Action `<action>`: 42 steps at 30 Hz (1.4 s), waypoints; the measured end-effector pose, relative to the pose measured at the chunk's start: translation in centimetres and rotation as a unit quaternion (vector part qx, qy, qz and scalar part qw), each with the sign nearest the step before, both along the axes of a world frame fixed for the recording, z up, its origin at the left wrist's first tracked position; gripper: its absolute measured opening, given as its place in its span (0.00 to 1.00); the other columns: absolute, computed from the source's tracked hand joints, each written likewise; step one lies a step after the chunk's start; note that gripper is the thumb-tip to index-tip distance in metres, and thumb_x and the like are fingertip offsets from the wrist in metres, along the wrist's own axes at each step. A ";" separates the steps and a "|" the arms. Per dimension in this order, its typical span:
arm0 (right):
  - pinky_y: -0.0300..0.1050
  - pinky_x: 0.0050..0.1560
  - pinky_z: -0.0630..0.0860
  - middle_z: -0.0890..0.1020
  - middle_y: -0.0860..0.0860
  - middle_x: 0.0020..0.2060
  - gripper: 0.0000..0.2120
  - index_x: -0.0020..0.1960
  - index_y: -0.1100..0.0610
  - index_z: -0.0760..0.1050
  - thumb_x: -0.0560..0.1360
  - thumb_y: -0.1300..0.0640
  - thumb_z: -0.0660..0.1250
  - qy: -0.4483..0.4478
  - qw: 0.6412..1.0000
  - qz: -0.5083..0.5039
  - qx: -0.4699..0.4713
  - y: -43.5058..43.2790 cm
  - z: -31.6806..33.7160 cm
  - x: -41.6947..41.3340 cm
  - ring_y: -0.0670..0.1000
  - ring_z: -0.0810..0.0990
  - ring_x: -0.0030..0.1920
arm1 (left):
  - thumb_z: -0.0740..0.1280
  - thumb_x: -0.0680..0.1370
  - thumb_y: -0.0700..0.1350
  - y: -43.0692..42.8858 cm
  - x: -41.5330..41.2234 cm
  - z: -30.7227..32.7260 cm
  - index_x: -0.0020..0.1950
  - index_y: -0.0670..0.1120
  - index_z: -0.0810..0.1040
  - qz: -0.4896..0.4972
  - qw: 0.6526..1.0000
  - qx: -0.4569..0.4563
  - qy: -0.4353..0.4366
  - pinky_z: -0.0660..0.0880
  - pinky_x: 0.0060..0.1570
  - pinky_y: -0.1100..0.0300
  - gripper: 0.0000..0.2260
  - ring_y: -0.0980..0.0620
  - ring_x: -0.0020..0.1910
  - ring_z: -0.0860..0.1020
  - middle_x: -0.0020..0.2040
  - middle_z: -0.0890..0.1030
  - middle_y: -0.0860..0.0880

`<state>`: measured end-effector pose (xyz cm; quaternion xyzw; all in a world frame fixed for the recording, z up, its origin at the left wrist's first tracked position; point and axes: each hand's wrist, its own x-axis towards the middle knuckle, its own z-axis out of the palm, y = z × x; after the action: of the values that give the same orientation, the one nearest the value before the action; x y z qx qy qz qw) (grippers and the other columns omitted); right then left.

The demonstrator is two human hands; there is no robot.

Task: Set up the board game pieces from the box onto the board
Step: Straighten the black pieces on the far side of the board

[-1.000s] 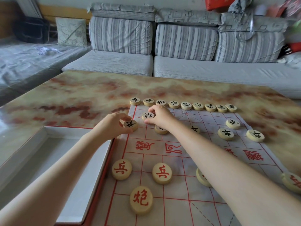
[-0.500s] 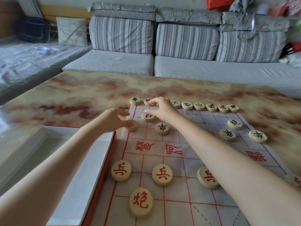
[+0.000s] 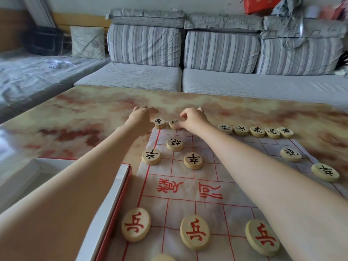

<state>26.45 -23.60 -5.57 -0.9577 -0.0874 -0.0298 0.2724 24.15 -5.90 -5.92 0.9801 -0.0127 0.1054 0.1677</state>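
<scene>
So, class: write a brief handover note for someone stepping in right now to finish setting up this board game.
Left hand: by the far-left corner of the board, beside the corner piece; grip unclear.
Right hand: fingers curled on the second back-row piece.
Done: black pieces set at the far side, three red soldiers nearer.
Left: near rows are out of view; check them and the box.
</scene>
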 end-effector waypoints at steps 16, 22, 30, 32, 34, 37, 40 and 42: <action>0.41 0.64 0.67 0.67 0.56 0.63 0.18 0.63 0.48 0.75 0.74 0.54 0.67 0.017 1.000 0.016 -0.020 1.4 -0.4 0.5 0.57 0.67 0.64 | 0.70 0.70 0.58 0.0 1.5 -1.7 0.61 0.49 0.76 0.039 0.997 -0.065 -0.010 0.68 0.56 0.55 0.23 0.45 0.61 0.69 0.56 0.79 0.47; 0.42 0.65 0.64 0.72 0.49 0.58 0.29 0.68 0.50 0.70 0.69 0.49 0.72 0.045 0.997 0.040 0.051 0.7 0.1 0.2 0.53 0.64 0.67 | 0.68 0.68 0.64 0.1 2.2 -1.7 0.62 0.51 0.75 0.059 0.997 -0.047 0.014 0.67 0.62 0.52 0.28 0.45 0.64 0.67 0.59 0.77 0.48; 0.43 0.60 0.63 0.72 0.49 0.51 0.26 0.60 0.52 0.75 0.67 0.40 0.72 -0.008 1.000 0.028 -0.012 1.0 -0.6 0.2 0.56 0.65 0.63 | 0.72 0.69 0.55 1.4 1.6 -1.9 0.63 0.51 0.76 -0.039 0.989 -0.138 0.024 0.66 0.48 0.64 0.23 0.56 0.49 0.73 0.57 0.79 0.53; 0.41 0.61 0.64 0.69 0.54 0.57 0.24 0.59 0.51 0.76 0.67 0.41 0.71 0.003 1.000 0.018 -0.003 1.0 -0.6 0.3 0.58 0.66 0.62 | 0.73 0.68 0.56 1.5 1.7 -2.1 0.61 0.50 0.77 -0.032 0.988 -0.148 0.016 0.66 0.40 0.67 0.23 0.57 0.46 0.72 0.55 0.80 0.53; 0.40 0.62 0.64 0.67 0.56 0.61 0.24 0.60 0.50 0.76 0.68 0.42 0.71 0.021 1.000 0.019 0.002 1.0 -0.4 0.3 0.58 0.67 0.63 | 0.73 0.68 0.57 1.5 1.7 -2.3 0.60 0.50 0.78 -0.021 0.988 -0.152 0.013 0.65 0.36 0.69 0.23 0.56 0.45 0.73 0.54 0.80 0.53; 0.39 0.64 0.63 0.66 0.56 0.63 0.23 0.62 0.50 0.75 0.69 0.45 0.71 0.040 0.999 0.022 0.002 0.9 -0.1 0.3 0.57 0.66 0.65 | 0.73 0.68 0.57 1.3 1.8 -2.4 0.60 0.48 0.78 -0.012 0.988 -0.152 0.014 0.67 0.45 0.64 0.23 0.53 0.50 0.74 0.55 0.81 0.51; 0.38 0.63 0.64 0.66 0.56 0.64 0.20 0.62 0.48 0.75 0.71 0.49 0.71 0.050 0.998 0.025 0.002 0.8 -0.1 0.4 0.57 0.64 0.67 | 0.73 0.68 0.56 0.9 1.9 -2.3 0.60 0.47 0.78 0.000 0.990 -0.137 0.017 0.70 0.51 0.60 0.23 0.49 0.57 0.75 0.56 0.81 0.50; 0.37 0.60 0.64 0.65 0.57 0.65 0.17 0.61 0.48 0.75 0.72 0.53 0.70 0.054 0.998 0.024 0.000 0.8 -0.2 0.5 0.58 0.65 0.66 | 0.72 0.68 0.57 0.7 1.8 -2.1 0.59 0.47 0.78 0.008 0.991 -0.131 0.016 0.72 0.55 0.56 0.23 0.46 0.58 0.74 0.56 0.80 0.49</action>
<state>26.90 -22.83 -5.73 -0.9557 -0.0957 0.0284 0.2770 26.00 -5.25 -8.04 0.9514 0.0114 0.0917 0.2937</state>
